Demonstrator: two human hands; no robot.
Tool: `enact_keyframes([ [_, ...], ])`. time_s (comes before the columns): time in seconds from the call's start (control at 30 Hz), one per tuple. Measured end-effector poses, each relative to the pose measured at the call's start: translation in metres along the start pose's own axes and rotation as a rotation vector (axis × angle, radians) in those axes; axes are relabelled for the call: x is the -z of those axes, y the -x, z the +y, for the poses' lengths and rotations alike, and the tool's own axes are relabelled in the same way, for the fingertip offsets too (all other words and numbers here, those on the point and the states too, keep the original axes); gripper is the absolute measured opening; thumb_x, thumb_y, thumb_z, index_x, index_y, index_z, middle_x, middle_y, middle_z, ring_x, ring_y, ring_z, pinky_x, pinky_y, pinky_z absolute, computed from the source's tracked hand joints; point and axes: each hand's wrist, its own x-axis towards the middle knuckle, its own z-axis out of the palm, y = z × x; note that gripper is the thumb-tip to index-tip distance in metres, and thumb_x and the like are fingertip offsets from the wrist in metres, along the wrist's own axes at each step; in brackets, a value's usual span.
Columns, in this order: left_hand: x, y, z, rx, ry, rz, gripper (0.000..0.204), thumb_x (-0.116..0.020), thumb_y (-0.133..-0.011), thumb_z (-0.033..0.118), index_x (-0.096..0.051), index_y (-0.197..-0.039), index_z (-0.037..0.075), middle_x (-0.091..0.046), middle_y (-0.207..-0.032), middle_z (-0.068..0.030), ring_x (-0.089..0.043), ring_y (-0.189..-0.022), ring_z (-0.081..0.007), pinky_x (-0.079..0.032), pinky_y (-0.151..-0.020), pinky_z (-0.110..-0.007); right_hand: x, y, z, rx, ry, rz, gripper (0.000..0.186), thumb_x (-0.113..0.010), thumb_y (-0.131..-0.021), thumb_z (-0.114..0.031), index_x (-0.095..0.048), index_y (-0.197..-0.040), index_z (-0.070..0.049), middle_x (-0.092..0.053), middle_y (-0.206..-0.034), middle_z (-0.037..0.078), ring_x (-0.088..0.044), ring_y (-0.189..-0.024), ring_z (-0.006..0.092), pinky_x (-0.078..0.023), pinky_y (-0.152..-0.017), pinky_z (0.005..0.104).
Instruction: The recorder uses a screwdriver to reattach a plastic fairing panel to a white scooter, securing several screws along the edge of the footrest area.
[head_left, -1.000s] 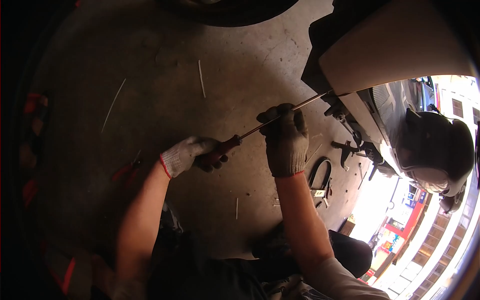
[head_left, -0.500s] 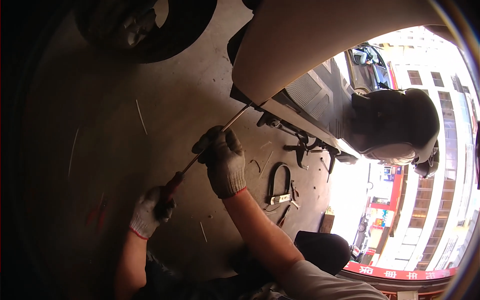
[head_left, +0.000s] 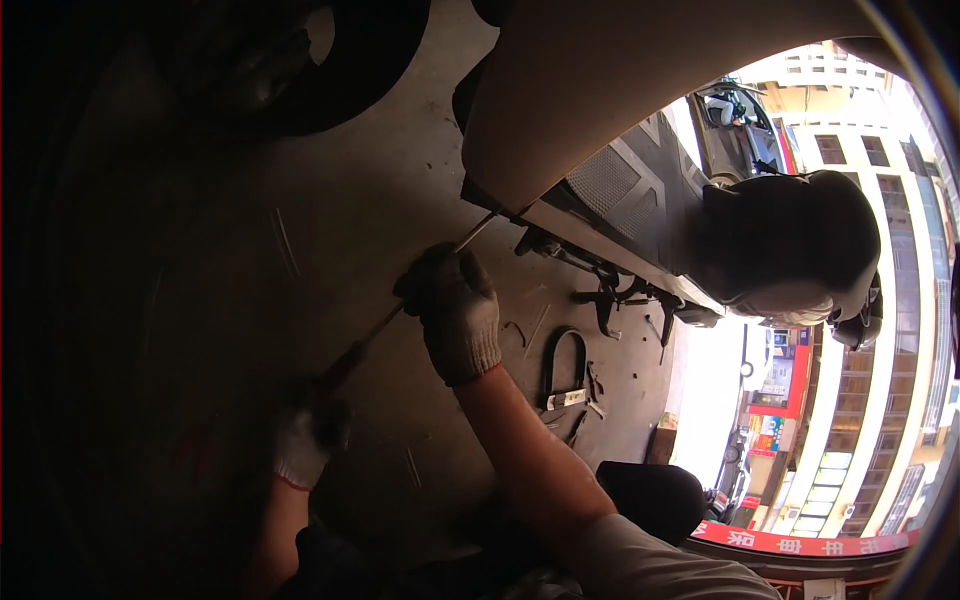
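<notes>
A long screwdriver (head_left: 346, 366) with a red handle slants up to the lower edge of the scooter's pale body panel (head_left: 560, 110). Its tip is hidden at that edge, beside the dark textured footboard (head_left: 610, 185). My right hand (head_left: 455, 305), in a knitted work glove with a red cuff, is closed around the metal shaft. Lower left, my gloved left hand (head_left: 312, 435) is at the handle's end. Motion and shadow smear its fingers, but they look closed on the handle.
A dark tyre (head_left: 370, 90) is at the upper left. Below the scooter's stand (head_left: 605, 305), a black U-shaped loop (head_left: 567, 365) and small tools (head_left: 595, 385) lie on the concrete floor. Red-handled pliers (head_left: 197, 448) lie at left, thin pale strips (head_left: 287, 243) nearby. A bright street opens at right.
My left hand has moved slightly right and down at the handle. My right hand has shifted a little right and up along the shaft. The view has darkened.
</notes>
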Motion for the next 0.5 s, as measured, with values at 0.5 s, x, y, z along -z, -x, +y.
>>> enact_keyframes([
  [0.5,0.022,-0.028,-0.047,-0.276,-0.173,0.205,0.044,-0.058,-0.1,0.045,-0.062,-0.121,0.006,-0.066,-0.087,-0.0011,-0.06,-0.066,-0.0091,-0.048,-0.06,-0.025,0.009,-0.011,-0.01,0.026,0.056,0.048,0.027,-0.046,-0.107,-0.026,-0.059,-0.102,-0.004,-0.067,-0.079,0.009,-0.061,-0.064,0.0156,-0.046,-0.057,0.0257],
])
